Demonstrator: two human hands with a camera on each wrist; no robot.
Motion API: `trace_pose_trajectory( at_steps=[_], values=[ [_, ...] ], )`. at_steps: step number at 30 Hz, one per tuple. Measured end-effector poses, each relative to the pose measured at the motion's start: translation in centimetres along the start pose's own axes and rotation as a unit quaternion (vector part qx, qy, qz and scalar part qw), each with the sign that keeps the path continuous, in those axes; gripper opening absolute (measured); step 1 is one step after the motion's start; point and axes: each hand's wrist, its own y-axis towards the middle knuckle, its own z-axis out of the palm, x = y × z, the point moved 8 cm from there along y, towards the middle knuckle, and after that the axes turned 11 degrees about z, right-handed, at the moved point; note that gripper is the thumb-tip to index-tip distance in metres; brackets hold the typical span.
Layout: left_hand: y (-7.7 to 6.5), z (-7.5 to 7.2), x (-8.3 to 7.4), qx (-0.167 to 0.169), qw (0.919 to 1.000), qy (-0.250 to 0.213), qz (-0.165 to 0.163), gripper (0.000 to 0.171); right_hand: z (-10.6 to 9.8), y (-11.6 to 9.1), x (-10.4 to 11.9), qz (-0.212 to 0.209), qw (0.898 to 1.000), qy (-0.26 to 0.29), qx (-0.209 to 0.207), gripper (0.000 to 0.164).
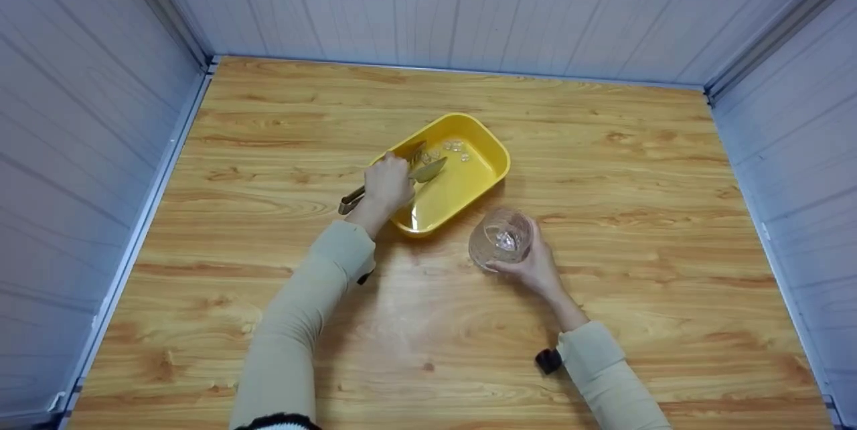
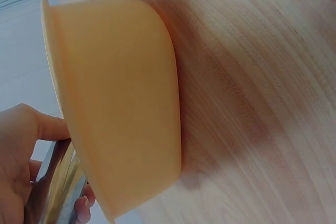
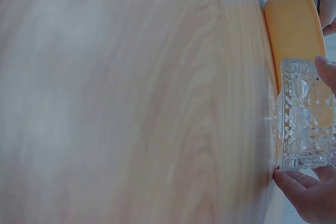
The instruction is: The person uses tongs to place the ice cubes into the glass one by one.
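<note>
My left hand (image 1: 388,183) grips a pair of metal tongs (image 1: 428,170), whose parted tips reach down into a yellow rectangular tub (image 1: 435,205). Several small clear cubes (image 1: 456,146) lie on the tub's floor, some of them close to the tips. In the left wrist view the tub's side wall (image 2: 121,98) hides the tips; only the tongs' handle (image 2: 52,182) shows. To the right of the tub, my right hand (image 1: 532,266) is wrapped round a clear patterned glass (image 1: 483,249). The right wrist view shows the glass's faceted wall (image 3: 299,119) upright on the table.
The wood-grain table (image 1: 643,216) extends around the tub and glass. Pale panels stand at the back (image 1: 428,8), left (image 1: 73,149) and right (image 1: 797,135). A small black object (image 1: 548,361) sits by the right sleeve's cuff.
</note>
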Motion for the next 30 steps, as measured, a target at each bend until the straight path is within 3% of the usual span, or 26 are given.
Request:
trace_pose_trajectory(
  at_steps=[8,15,19,26,30],
  values=[
    [0.4,0.4,0.3,0.014,0.9999,-0.006,-0.008,0.028,0.0,0.2,-0.6,0.002,1.0,0.007,-0.005,0.098],
    [0.7,0.5,0.3,0.016,0.9999,-0.001,0.0,0.018,-0.5,-1.1,2.4,0.007,1.0,0.01,-0.003,0.092],
    [0.9,0.3,0.3,0.011,0.9999,-0.001,0.005,0.012,-0.5,-1.2,2.8,0.006,1.0,0.004,-0.003,0.091],
    [1.0,-0.1,-0.1,0.006,0.9997,0.013,0.022,0.013,0.0,0.2,-0.7,0.009,1.0,-0.004,-0.009,0.1],
    [1.1,-0.1,-0.1,0.004,0.9995,0.017,0.027,0.015,-0.1,0.3,-0.9,0.001,1.0,0.0,-0.015,0.102]
  ],
)
